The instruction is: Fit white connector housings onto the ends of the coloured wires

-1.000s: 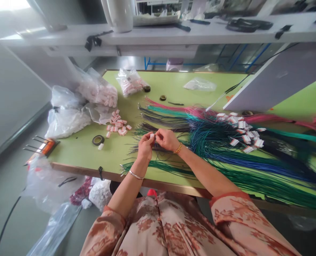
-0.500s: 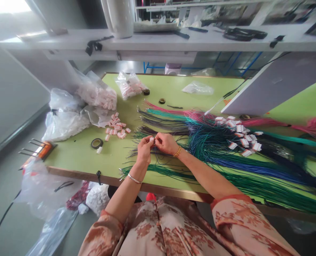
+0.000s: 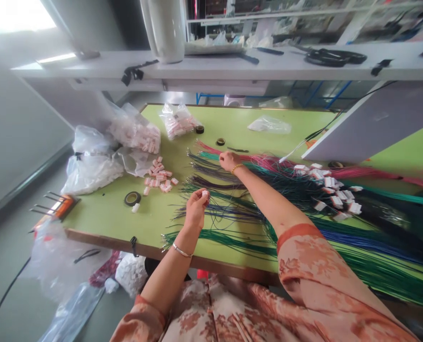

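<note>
White plastic, the small connector [image 3: 205,193] sits pinched at the left hand's [image 3: 196,209] fingertips above the green table [image 3: 104,209]. A second ago both hands met there; now the right hand [image 3: 228,160] has reached away, fingers closed on thin pink and teal wires [image 3: 211,152].

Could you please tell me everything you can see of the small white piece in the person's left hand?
The small white connector looks like a pale plastic block, pinched at the fingertips of the left hand, which is raised just above the green table. Thin dark wires seem to trail from it toward the right, over the fanned bundles. Its details are too small to make out. The right hand is apart from it, reaching to the wire ends farther back.
</note>
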Motion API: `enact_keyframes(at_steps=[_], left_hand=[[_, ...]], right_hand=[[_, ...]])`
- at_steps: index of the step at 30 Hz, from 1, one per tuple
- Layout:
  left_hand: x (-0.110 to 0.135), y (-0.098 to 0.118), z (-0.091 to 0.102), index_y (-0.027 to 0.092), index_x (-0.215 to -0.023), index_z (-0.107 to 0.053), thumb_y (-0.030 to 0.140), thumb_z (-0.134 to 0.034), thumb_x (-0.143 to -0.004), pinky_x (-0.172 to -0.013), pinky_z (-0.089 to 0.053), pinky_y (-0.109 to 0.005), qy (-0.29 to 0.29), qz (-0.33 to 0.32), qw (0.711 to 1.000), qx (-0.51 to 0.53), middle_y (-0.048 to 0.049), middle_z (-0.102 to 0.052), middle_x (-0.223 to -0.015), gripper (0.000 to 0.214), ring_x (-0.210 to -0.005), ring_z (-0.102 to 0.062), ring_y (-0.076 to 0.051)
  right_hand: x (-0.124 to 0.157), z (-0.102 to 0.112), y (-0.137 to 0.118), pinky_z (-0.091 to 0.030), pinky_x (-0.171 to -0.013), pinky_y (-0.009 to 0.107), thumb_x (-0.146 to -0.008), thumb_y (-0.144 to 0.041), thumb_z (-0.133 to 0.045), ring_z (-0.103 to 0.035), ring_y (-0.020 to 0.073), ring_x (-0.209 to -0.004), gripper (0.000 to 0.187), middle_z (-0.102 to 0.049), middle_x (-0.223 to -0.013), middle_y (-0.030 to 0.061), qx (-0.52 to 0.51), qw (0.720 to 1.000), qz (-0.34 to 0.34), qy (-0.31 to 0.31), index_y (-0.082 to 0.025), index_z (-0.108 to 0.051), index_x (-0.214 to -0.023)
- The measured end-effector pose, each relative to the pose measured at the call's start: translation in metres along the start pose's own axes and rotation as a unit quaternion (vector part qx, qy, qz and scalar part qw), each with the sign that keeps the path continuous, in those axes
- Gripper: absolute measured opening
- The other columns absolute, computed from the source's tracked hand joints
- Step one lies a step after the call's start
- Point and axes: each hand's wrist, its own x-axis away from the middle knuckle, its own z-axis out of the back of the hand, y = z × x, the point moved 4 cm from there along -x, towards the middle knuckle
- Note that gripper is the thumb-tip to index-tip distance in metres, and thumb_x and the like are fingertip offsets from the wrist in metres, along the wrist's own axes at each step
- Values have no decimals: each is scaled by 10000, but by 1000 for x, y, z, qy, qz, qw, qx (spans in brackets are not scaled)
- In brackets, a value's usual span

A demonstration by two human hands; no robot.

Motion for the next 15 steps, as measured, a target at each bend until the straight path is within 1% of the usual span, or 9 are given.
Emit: enact_keyframes(at_steps=[3, 6, 10, 13, 15], left_hand=[[1, 0, 0, 148, -865, -682, 246, -857, -582, -670, -394, -229, -1, 3, 1000, 3, -11, -639, -800, 347, -685, -530, -73], [1, 0, 0, 151, -858, -685, 260, -866, -568, -671, -395, -227, -2, 3, 1000, 6, -12, -641, -811, 359, -700, -536, -75], [1, -2, 1, 152, -858, -686, 265, -869, -564, -672, -394, -227, -2, 0, 1000, 10, -14, -644, -815, 365, -705, -536, -76], [0, -3, 2, 150, -859, -688, 267, -866, -563, -663, -392, -227, -2, -2, 1000, 16, -12, -641, -805, 365, -684, -525, -72], [-1, -4, 3, 149, -863, -687, 261, -860, -567, -661, -391, -229, -3, 0, 1000, 20, -11, -640, -802, 360, -673, -518, -70]], right_hand=[[-1, -1, 1, -450, -733, 288, -894, -245, -484, -642, 216, -877, 243, -718, -1016, 104, 6, 1000, 20, -2, -195, -719, -932], [-5, 7, 6, -456, -732, 288, -884, -261, -494, -643, 212, -846, 240, -724, -959, 102, -9, 1000, 7, -2, -198, -710, -968], [-18, 23, 15, -453, -710, 271, -790, -301, -604, -637, 196, -807, 195, -725, -916, 80, -28, 999, -36, -19, -193, -729, -894], [-29, 34, 17, -432, -663, 251, -736, -304, -642, -606, 168, -733, 184, -703, -811, 71, -56, 997, -34, -37, -164, -732, -814], [-34, 39, 18, -408, -613, 239, -736, -303, -634, -560, 140, -653, 180, -662, -704, 52, -92, 994, -31, -51, -145, -719, -758]])
